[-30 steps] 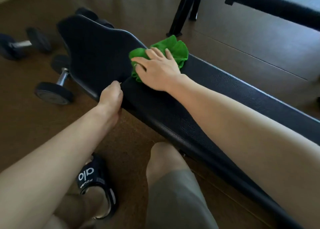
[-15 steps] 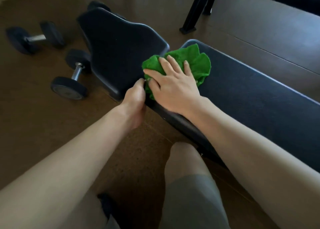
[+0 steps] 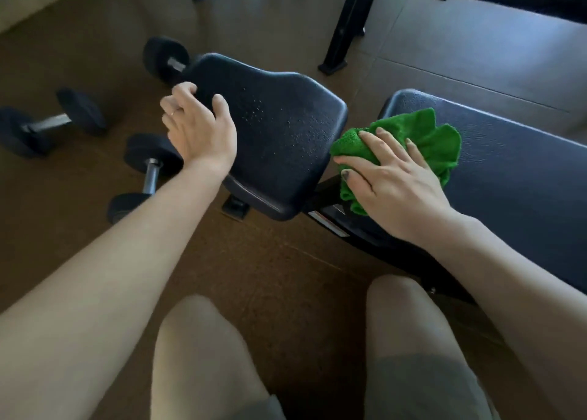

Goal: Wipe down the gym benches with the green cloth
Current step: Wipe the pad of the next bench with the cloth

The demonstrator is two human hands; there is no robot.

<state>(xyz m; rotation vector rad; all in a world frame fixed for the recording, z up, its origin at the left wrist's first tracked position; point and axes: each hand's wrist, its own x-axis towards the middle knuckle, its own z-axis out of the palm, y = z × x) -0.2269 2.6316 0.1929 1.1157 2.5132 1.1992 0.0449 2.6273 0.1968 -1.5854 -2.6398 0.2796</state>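
Observation:
A black padded gym bench lies across the floor: its seat pad (image 3: 279, 143) sits at the centre, speckled with small droplets, and its long back pad (image 3: 514, 178) runs off to the right. The crumpled green cloth (image 3: 425, 137) rests at the near end of the back pad, beside the gap between the pads. My right hand (image 3: 390, 181) presses flat on the cloth, fingers spread over it. My left hand (image 3: 200, 127) grips the far left edge of the seat pad, thumb on top.
Three black dumbbells lie on the brown floor to the left: one (image 3: 47, 122) far left, one (image 3: 147, 172) near my left forearm, one (image 3: 165, 59) behind the seat pad. A black frame leg (image 3: 346, 25) stands behind. My knees are at the bottom.
My left hand has let go of the seat pad's near edge and moved to its far left edge. My right hand has drawn the cloth to the back pad's end.

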